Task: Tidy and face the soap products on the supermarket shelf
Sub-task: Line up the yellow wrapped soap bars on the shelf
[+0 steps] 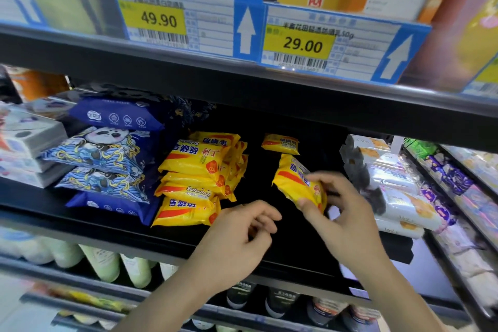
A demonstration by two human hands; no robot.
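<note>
A pile of yellow sulfur soap packets (196, 178) lies on the black middle shelf (113, 226), stacked unevenly and printed upside down. One more yellow packet (280, 143) lies alone further back. My right hand (342, 213) grips a tilted yellow soap packet (295, 180) above the bare stretch of shelf, thumb underneath and fingers on top. My left hand (237, 240) hovers just left of it with fingers loosely curled, holding nothing, close to the pile's front corner.
Blue panda-print packs (105, 153) are stacked left of the soap. White and purple wrapped packs (398, 191) crowd the right. The upper shelf edge carries price tags 49.90 (159, 20) and 29.00 (303, 44). Bottles (107, 264) stand on the shelf below.
</note>
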